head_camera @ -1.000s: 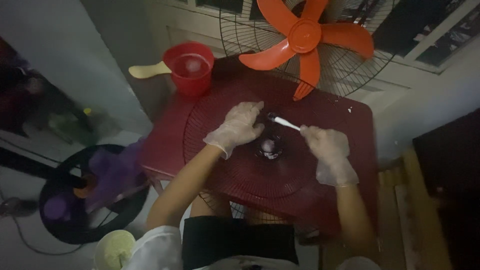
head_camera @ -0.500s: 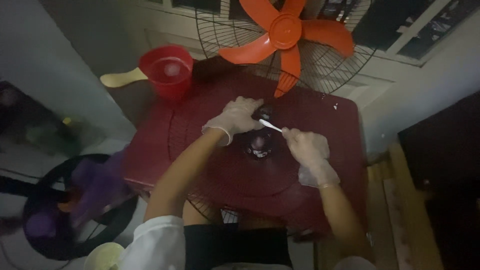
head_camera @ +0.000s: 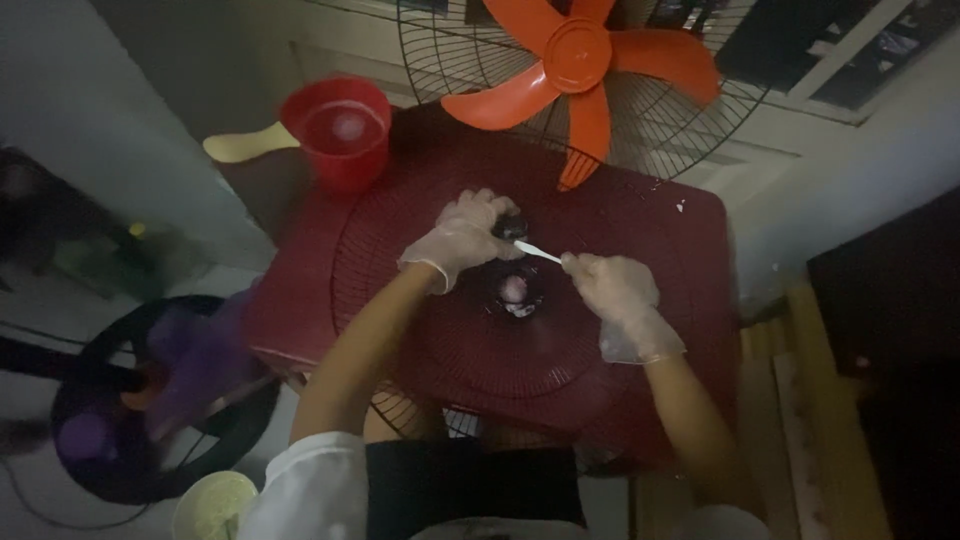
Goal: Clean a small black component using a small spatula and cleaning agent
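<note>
Gloved hands: L [head_camera: 462, 238] closed on small dark part [head_camera: 510, 226]; R [head_camera: 615, 290] gripping white brush [head_camera: 537, 252] over fan grille [head_camera: 400, 250].

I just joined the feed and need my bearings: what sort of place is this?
Probably a room in a home, used for cleaning fans. A wire fan grille lies flat on a dark red plastic table, an orange-bladed fan stands behind it beside a red water dipper, and a second fan sits on the floor.

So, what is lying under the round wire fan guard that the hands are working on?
Under the fan guard is a dark red plastic table, visible through the wires. The left hand and right hand cover part of it. Below the table cannot be seen.
</note>
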